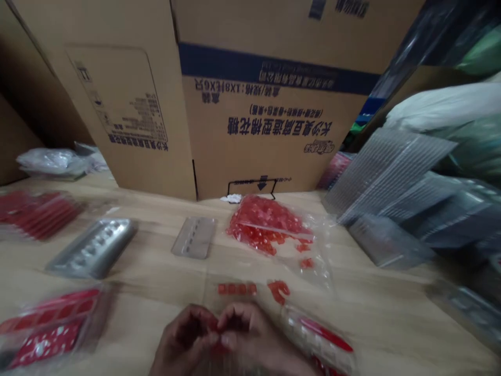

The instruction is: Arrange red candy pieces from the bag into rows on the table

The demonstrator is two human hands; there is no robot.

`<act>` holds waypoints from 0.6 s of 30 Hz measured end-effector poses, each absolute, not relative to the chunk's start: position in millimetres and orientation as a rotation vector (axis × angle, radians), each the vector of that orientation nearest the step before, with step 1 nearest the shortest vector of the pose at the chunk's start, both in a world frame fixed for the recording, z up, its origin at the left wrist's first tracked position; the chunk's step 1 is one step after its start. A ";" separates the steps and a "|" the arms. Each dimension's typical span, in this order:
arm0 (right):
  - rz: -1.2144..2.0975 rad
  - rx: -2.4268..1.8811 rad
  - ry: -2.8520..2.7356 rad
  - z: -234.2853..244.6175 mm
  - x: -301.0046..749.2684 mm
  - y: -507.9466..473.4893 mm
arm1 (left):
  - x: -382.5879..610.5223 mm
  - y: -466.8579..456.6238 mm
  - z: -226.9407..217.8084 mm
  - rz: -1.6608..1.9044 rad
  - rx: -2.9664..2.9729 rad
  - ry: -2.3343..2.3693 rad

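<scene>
My left hand [183,337] and my right hand [250,334] meet at the bottom centre, fingers curled together around a small red piece [214,328]; motion blur hides which fingers pinch it. Just beyond them a short row of small red pieces [237,288] and a few loose ones [278,290] lie on the wooden table [156,271]. Farther back sits a clear bag of red pieces [268,225]. A clear tray with red pieces [319,339] lies right of my right hand.
Large cardboard boxes [235,104] stand at the back. Grey blister trays [94,248] [194,236] lie mid-table. Filled red trays sit at the left [37,211] and lower left [50,326]. Stacked clear trays [391,177] pile up on the right.
</scene>
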State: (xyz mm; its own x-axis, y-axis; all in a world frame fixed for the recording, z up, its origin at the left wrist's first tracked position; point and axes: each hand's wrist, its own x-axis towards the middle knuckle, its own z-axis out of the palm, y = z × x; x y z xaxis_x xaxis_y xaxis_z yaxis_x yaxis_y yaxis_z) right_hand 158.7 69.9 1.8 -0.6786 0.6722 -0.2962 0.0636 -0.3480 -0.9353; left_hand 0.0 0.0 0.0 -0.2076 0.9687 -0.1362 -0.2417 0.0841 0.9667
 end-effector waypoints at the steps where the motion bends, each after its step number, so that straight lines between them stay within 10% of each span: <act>1: 2.099 -0.919 -1.484 5.0 159.3 71.7 | -1.1 0.6 4.7 1.382 0.907 1.294; 13: 1.039 -0.947 -2.201 4.7 161.3 58.9 | 9.7 -4.1 -8.2 1.272 0.794 1.297; 18: 1.237 -1.037 -2.189 -2.6 149.3 64.6 | -2.0 -5.1 -35.4 1.282 0.685 1.223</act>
State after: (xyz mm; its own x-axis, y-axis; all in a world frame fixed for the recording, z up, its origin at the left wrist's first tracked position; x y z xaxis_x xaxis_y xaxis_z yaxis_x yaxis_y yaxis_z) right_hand 149.3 64.6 -2.6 -0.6342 0.7732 -0.0022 0.4010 0.3264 -0.8559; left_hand -2.0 -5.1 -35.4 -0.1510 0.9459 -0.2872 -0.3320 0.2252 0.9160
